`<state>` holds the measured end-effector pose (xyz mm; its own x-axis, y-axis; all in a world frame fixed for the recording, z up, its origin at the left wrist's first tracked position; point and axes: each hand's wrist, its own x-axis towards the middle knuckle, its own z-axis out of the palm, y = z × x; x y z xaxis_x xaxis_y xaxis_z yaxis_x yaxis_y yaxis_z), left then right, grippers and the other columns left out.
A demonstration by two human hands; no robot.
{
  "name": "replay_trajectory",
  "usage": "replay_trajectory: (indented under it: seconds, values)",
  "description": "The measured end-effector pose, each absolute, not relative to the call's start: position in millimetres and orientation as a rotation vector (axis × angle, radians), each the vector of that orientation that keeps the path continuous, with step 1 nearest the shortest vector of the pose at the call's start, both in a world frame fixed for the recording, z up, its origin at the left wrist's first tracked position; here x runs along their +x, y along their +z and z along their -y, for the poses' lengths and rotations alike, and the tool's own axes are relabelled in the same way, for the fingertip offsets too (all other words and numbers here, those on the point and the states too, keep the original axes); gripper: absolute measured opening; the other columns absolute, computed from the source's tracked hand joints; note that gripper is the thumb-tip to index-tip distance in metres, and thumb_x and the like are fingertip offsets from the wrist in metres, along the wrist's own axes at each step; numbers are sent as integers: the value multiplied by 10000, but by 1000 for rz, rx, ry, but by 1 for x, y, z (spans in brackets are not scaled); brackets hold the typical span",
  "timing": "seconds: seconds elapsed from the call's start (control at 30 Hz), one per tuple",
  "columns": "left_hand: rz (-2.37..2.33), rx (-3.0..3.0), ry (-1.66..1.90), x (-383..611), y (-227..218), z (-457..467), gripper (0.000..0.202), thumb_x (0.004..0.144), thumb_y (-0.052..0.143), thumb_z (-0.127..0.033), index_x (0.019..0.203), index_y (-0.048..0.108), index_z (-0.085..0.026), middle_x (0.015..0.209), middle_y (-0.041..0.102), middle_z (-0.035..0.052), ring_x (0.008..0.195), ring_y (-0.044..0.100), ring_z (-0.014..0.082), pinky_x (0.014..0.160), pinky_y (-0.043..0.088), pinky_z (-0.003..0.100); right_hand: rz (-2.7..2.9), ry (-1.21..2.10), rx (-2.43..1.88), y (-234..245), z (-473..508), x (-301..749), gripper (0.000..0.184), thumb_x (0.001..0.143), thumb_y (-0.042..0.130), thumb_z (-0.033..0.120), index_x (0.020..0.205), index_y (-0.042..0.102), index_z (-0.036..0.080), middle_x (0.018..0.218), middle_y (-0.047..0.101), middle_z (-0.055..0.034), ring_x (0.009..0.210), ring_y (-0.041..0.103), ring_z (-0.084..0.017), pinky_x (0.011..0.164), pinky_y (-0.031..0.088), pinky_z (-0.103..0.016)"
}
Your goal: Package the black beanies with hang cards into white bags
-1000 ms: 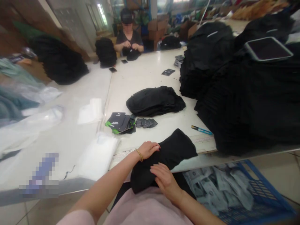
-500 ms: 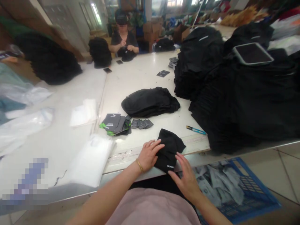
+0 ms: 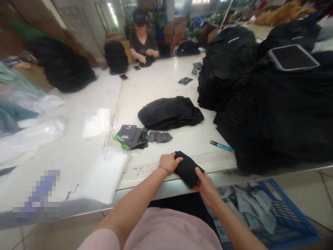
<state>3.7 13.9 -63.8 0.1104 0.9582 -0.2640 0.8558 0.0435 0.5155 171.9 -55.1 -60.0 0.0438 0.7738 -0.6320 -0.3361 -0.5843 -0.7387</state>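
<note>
- Since the earlier view, the black garment has become folded more narrow, and both hands have come closer together on it.
- The left hand, with a gold bracelet on its wrist, lies over the upper end of the garment.
- The right hand holds the lower end from the side, so the two hands are near each other with the garment between them.
- The garment lies at the front edge of the counter, and its lower end reaches about to this edge.
- Farther on the counter are a black cloth bundle, a stack of printed cards with green marks, and small dark tags just beside them.
- Near the right side lies a small cutter with blue handle, beside a large heap of black garments.
- Below the front edge, on the floor, stands a blue crate with grey packets inside.
- At the far end, a co-worker handles a black piece.
</note>
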Motion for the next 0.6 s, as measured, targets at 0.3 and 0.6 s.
replay_trajectory:
  seconds: [0.3, 0.6]
  values:
    - [-1443, 553, 1184, 16, -64, 42, 580, 690, 645, -373, 1180, 408, -173, 1175, 546, 135, 1008, 566, 218, 784, 476, 335, 150, 1687, -1296, -62, 75, 139, 385, 582, 742, 255, 937, 613, 185, 778, 705, -8, 650, 640, -180, 473, 494, -260]
    - [-998, 361, 1270, -9, -36, 63, 504, 541, 735, -201, 1016, 577, -142, 952, 665, 103, 851, 625, 243, 818, 481, 414, 479, 1818, -1339, -52, 66, 145, 404, 610, 706, 455, 930, 629, 222, 911, 705, -45, 801, 653, -213, 609, 537, -305]
